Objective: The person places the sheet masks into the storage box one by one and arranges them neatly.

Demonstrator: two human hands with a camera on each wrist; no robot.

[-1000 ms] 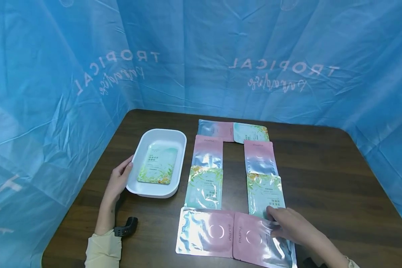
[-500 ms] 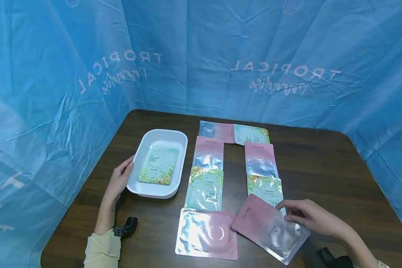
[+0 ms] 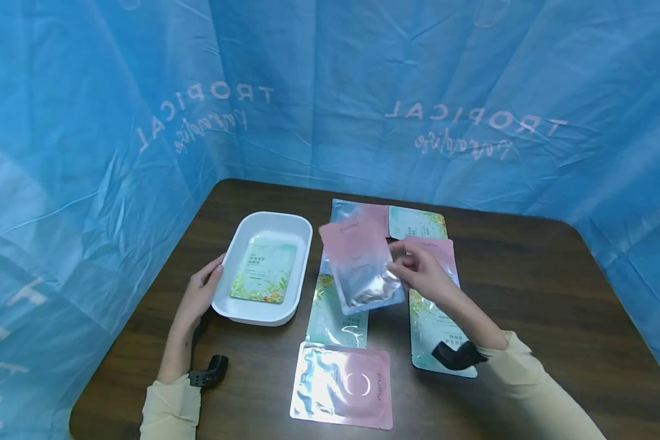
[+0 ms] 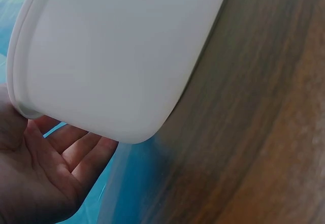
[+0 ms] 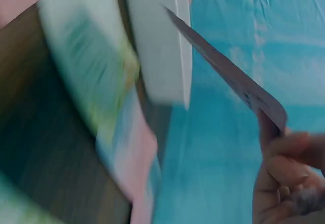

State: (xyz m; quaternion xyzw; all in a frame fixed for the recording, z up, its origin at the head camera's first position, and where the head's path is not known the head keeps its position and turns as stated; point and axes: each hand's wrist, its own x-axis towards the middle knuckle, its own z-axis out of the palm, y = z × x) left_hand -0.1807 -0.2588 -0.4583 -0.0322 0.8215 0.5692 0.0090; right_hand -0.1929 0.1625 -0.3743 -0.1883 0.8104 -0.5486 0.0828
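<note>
In the head view my right hand (image 3: 418, 269) pinches a pink-and-silver face mask sachet (image 3: 363, 263) by its right edge. The sachet is lifted above the table and hides part of the left column of sachets; the right wrist view shows it nearly edge-on. My left hand (image 3: 198, 293) holds the left side of a white plastic tub (image 3: 220, 302), thumb at the rim and fingers against its outer wall in the left wrist view. Inside the tub lies a green floral mask sachet (image 3: 263, 272).
Another pink-silver sachet (image 3: 341, 385) lies at the front of the dark wooden table (image 3: 544, 293). Green sachets (image 3: 338, 321) and pink ones (image 3: 442, 253) form two columns, with a green sachet (image 3: 418, 223) in the row behind. Blue printed curtains (image 3: 335, 91) surround the table.
My right hand has picked up the front right pink-silver sachet and carried it left and away over the left column, towards the tub. The left hand and tub have stayed in place.
</note>
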